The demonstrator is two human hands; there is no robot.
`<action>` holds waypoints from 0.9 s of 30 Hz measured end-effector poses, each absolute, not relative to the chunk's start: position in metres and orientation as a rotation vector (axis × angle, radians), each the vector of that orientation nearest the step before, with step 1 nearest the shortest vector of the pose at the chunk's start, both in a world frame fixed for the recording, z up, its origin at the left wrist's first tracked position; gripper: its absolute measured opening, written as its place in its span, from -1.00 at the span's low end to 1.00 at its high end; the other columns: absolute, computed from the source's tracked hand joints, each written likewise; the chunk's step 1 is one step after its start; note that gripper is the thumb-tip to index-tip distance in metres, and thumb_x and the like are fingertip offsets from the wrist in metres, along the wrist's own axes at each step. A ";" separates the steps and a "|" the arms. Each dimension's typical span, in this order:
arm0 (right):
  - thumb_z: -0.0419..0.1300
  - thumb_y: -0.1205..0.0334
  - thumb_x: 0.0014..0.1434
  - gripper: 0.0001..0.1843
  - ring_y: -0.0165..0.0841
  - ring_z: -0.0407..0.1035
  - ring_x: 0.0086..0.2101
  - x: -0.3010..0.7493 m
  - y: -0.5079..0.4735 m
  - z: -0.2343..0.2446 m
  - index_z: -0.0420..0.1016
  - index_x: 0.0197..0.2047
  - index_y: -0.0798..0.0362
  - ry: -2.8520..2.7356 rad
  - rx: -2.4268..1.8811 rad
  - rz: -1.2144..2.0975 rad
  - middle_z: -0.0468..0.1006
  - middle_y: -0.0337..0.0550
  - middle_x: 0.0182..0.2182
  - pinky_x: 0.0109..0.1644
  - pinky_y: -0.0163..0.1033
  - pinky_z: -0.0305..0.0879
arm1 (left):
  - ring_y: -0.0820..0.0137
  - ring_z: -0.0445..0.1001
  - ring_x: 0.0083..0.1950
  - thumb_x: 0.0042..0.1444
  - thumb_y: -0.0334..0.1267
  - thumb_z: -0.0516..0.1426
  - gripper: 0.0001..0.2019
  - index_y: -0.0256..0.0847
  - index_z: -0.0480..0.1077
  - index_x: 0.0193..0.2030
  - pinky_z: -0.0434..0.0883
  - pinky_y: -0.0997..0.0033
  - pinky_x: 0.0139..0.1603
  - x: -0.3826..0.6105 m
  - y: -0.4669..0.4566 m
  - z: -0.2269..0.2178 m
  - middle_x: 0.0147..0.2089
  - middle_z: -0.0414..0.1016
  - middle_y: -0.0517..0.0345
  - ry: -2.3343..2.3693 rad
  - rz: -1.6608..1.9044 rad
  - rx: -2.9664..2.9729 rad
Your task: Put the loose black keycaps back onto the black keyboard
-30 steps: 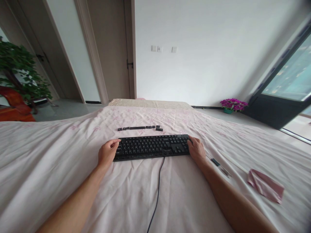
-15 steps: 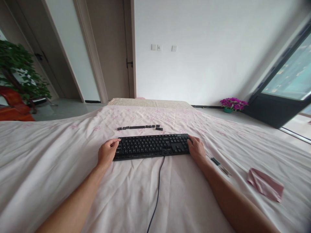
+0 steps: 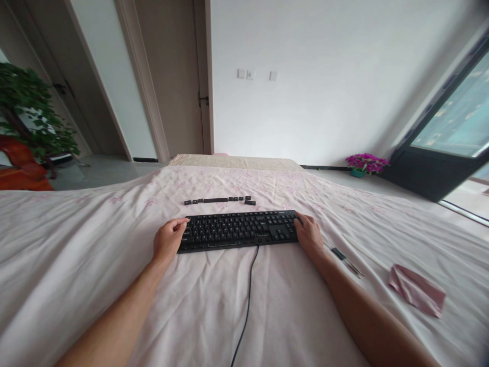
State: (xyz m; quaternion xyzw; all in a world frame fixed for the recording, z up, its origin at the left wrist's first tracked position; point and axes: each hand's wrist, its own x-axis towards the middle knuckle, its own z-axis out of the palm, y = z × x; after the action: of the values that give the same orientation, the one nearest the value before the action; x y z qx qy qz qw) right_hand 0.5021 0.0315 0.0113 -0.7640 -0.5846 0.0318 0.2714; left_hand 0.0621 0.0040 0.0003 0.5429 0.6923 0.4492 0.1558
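Observation:
A black keyboard [image 3: 229, 229] lies on the flowered sheet, its cable [image 3: 249, 295] running from the edge nearest me. My left hand [image 3: 169, 238] grips its left end, thumb and fingers closed over the side. At the opposite end my right hand [image 3: 308, 232] holds the right edge, thumb on top near the number pad. Gaps without keycaps show along the row closest to me. Just beyond the keyboard, several loose keycaps [image 3: 248, 198] lie in a line, with a long space bar keycap [image 3: 216, 200] among them.
Right of my right forearm lies a small tool with a black handle and metal prongs [image 3: 347, 261]. A pink cloth [image 3: 417, 289] is farther right on the wrinkled sheet [image 3: 206, 316]. Purple flowers in a green pot [image 3: 358, 173] stand on the floor beyond.

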 end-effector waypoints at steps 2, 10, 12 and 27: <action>-0.10 0.04 0.28 -0.47 -0.13 0.25 0.09 0.502 0.031 0.011 0.33 0.25 -0.04 -1.576 -2.055 0.087 0.37 -0.06 0.15 0.15 -0.10 0.16 | 0.26 0.53 -0.08 0.10 -0.07 0.07 -0.71 -0.05 0.55 -0.15 0.38 0.37 -0.04 0.063 0.004 0.001 -0.10 0.61 0.16 1.984 1.283 1.555; -0.10 0.06 0.29 -0.48 -0.12 0.25 0.09 0.501 0.030 0.013 0.34 0.24 -0.05 -1.572 -2.052 0.080 0.37 -0.07 0.15 0.12 -0.09 0.18 | 0.28 0.53 -0.08 0.11 -0.07 0.07 -0.70 -0.07 0.55 -0.14 0.38 0.37 0.00 0.061 0.005 -0.002 -0.10 0.62 0.16 1.965 1.302 1.568; -0.10 0.06 0.29 -0.48 -0.13 0.25 0.09 0.501 0.030 0.012 0.35 0.23 -0.05 -1.576 -2.053 0.076 0.38 -0.07 0.15 0.12 -0.09 0.18 | 0.27 0.53 -0.08 0.11 -0.07 0.07 -0.70 -0.06 0.55 -0.14 0.38 0.37 -0.01 0.061 0.005 -0.002 -0.10 0.62 0.16 1.965 1.302 1.571; -0.06 0.09 0.28 -0.49 -0.14 0.26 0.06 0.503 0.032 0.007 0.36 0.23 -0.01 -1.619 -2.033 0.003 0.39 -0.06 0.13 0.14 -0.08 0.19 | 0.28 0.53 -0.06 0.11 -0.08 0.07 -0.72 -0.05 0.55 -0.15 0.39 0.36 -0.03 0.062 0.006 0.000 -0.08 0.61 0.19 1.977 1.292 1.575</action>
State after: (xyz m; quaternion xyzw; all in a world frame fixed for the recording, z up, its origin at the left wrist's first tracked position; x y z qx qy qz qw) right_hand 0.5032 0.0323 0.0070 -0.7536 -0.6002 0.0010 0.2682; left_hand 0.0617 0.0056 -0.0001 0.5485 0.6884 0.4500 0.1507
